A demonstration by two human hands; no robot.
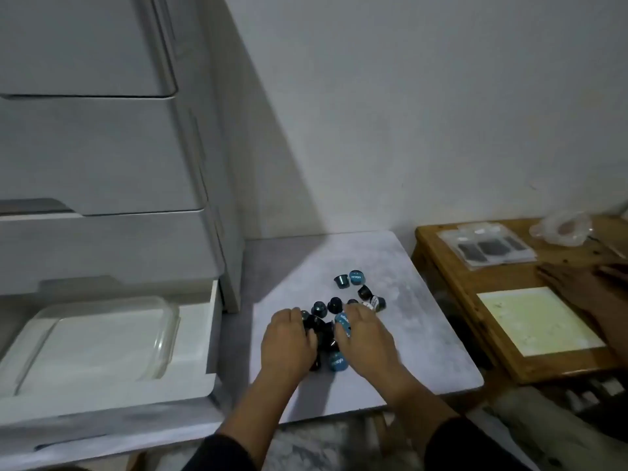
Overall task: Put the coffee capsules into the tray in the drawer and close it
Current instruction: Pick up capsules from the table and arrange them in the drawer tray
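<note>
Several dark and blue-lidded coffee capsules [355, 278] lie scattered on a small grey table [424, 334]. My left hand [287, 338] and my right hand [365, 338] sit side by side over the nearer capsules, fingers curled around a cluster of them. A blue-lidded capsule [337, 362] shows between my wrists. More capsules lie loose beyond my fingertips. To the left, the bottom drawer [190, 385] of a white cabinet stands pulled out, and a clear tray [159, 334] rests inside it, holding nothing that I can see.
The white cabinet's upper drawers [102, 158] are closed. A wooden table [475, 300] at the right holds a pale sheet [537, 321], plastic packets [489, 248] and a clear bag [560, 227]. Another person's hand [574, 283] rests on it.
</note>
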